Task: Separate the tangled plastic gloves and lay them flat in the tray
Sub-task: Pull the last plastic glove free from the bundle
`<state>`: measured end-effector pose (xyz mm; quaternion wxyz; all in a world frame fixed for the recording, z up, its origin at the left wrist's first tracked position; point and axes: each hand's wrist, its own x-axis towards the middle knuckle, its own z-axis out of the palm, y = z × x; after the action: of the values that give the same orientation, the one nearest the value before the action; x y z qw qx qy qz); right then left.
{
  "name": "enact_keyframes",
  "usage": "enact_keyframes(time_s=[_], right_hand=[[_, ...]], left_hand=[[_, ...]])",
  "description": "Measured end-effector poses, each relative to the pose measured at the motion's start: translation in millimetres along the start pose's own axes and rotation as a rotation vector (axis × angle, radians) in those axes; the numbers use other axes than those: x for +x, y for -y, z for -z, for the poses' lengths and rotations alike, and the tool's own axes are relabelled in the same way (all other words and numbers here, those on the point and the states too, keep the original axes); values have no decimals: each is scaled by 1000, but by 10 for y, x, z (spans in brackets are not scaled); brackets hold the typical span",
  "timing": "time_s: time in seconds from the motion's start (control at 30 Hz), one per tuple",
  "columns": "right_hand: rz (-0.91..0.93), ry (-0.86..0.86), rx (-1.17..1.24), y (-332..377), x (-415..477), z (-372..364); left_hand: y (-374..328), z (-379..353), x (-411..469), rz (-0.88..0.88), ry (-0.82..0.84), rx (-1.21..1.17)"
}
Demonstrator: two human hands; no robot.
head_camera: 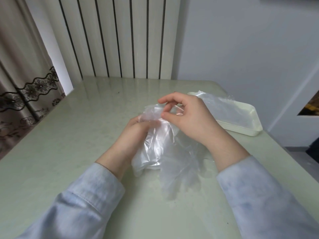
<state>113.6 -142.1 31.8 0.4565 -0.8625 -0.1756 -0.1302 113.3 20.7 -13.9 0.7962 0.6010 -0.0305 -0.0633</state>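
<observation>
Gloves [156, 145] — clear, crinkled film, tangled together

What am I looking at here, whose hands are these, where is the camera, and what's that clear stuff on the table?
There is no machine here. A person works with bare hands, and the one picture comes from a camera worn on their head, looking forward and down. The left hand grips a crumpled bundle of clear plastic gloves over a pale green table. The right hand pinches a layer at the top of that bundle. To the right stands a white tray with a see-through sheet lying in it. Behind the table are a radiator and a curtain.
</observation>
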Motion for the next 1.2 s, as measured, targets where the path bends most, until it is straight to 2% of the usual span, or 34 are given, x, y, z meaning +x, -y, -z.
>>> enact_keyframes(time_s=[0.07, 0.17, 0.23, 0.37, 0.6, 0.7, 0.8, 0.97, 1.2], right_hand=[[4, -19, -14, -31, 5, -32], [19, -71, -57, -90, 15, -79], [7, -106, -75, -122, 25, -99], [-67, -136, -67, -133, 25, -80], [-392, 195, 369, -212, -8, 175], [-385, 382, 625, -262, -74, 271], [-340, 462, 682, -232, -129, 366], [-308, 357, 578, -129, -66, 603], [-290, 192, 633, 5, -33, 940]], left_hand=[[-6, -7, 3, 7, 16, -57], [-45, -32, -37, 27, 137, -201], [-19, -23, -43, -7, 166, -157], [44, 30, -13, -38, 85, -24], [-12, 32, -71, -53, 151, 70], [-63, 11, -109, -63, 251, 49], [-135, -35, -120, -75, 278, 45], [-383, -169, -93, -134, 272, 144], [-657, -445, 26, -255, 300, 243]])
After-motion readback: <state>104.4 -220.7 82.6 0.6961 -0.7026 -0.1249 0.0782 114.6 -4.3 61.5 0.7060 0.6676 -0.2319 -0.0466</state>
